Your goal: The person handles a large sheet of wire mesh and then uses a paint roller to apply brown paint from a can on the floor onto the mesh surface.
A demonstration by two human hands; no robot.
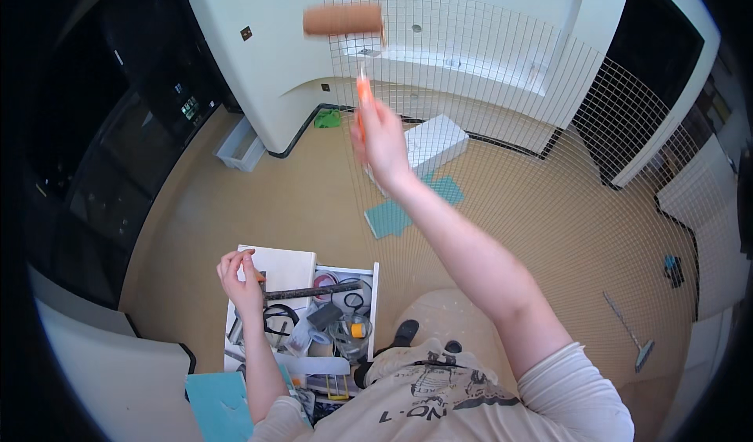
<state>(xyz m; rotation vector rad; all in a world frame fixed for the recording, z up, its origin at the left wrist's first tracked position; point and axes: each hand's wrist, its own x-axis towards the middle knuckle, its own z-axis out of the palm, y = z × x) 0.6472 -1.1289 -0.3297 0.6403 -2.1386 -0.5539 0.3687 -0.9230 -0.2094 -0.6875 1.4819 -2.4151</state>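
Note:
My right hand (381, 139) is raised in front of me and closed on the orange handle of a paint roller. The roller's brown-orange sleeve (343, 19) is lifted high, across the edge of a wire mesh or grid (482, 36) that spans the view. My left hand (242, 274) is low at the left, fingers bent, above a white drawer unit (276, 259). A dark bar (317, 291) lies beside this hand, and a small orange part shows by its fingers. Whether it grips them cannot be told.
The drawer unit holds tape, cables and tools. A white box (438, 142) and teal sheets (391, 218) lie on the floor ahead. A plastic bin (242, 148) and green cloth (327, 118) are by the wall. A squeegee or broom (644, 355) lies at right.

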